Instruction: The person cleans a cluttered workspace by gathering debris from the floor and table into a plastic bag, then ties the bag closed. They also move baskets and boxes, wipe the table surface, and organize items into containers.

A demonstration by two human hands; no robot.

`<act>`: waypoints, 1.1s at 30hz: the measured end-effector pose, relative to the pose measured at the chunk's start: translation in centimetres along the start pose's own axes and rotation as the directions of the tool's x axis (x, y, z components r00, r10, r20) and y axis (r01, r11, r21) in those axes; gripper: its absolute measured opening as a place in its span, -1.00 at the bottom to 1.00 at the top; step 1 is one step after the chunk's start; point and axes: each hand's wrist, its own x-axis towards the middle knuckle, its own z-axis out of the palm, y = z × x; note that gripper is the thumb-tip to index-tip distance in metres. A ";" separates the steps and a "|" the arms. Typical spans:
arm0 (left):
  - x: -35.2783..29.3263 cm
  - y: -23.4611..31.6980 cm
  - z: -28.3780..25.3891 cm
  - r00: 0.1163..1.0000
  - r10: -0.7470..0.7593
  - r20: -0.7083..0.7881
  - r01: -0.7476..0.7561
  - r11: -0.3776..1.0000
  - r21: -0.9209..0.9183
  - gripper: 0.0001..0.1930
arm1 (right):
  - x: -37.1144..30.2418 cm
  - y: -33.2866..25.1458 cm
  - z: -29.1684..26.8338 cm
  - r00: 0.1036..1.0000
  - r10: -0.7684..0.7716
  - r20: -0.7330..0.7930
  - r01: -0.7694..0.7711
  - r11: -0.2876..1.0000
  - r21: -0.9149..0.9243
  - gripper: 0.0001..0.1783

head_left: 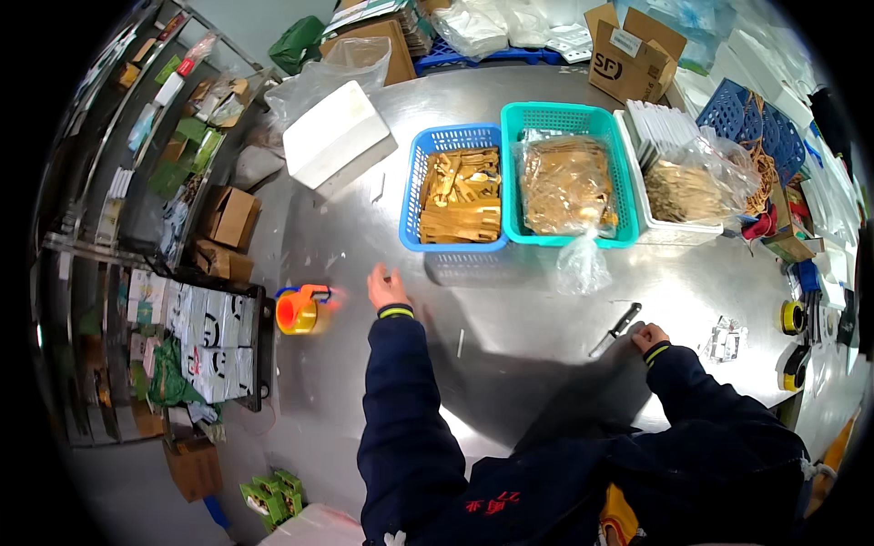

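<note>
**Two bare hands, my left hand [387,288] and my right hand [649,337], well apart over the steel worktop [332,409]**

The worktop spreads out in front of me, grey and shiny. Toward its far side stands a teal basket [555,115] with a clear plastic bag [563,187] of brown pieces in it, the bag's loose end hanging over the near rim. Just to its left is the blue basket [455,136], filled with flat golden-brown pieces [460,223]. Farther left sits a white foam box [337,136]. An orange tape dispenser [293,312] stands near the worktop's left edge.

My left hand is just on the near side of the blue basket, fingers loosely bent, with a small gap between thumb and fingertips. My right hand is curled with the fingers drawn in; I cannot tell whether they close on anything or rest on the steel. The knife [625,318] lies just beside that hand, its black handle pointing away from me and its blade toward me and to the left. To the right of my right hand lies a small silvery packet [726,340], and between my hands, a thin white strip [460,344].
</note>
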 end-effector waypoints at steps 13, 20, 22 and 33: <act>19.9 -4.0 15.6 0.963 0.123 0.241 -0.196 0.931 0.308 -0.56 | 2.5 -0.4 0.2 0.996 0.085 0.005 -0.085 0.996 -0.034 -0.78; 17.8 -1.7 16.0 0.962 0.119 0.244 -0.220 0.869 0.443 -0.80 | 3.1 0.4 -0.3 0.992 0.123 -0.003 -0.123 0.992 0.015 -0.80; 16.2 -1.5 14.3 0.982 0.010 0.186 -0.091 0.897 0.433 -0.65 | 3.3 0.4 -0.7 0.994 0.106 -0.026 -0.104 0.994 0.043 -0.80; 5.5 -8.5 -0.1 0.909 -0.350 0.225 0.415 0.798 -0.436 -0.65 | 0.9 -2.3 -0.6 0.995 0.077 0.058 -0.077 0.997 -0.003 -0.82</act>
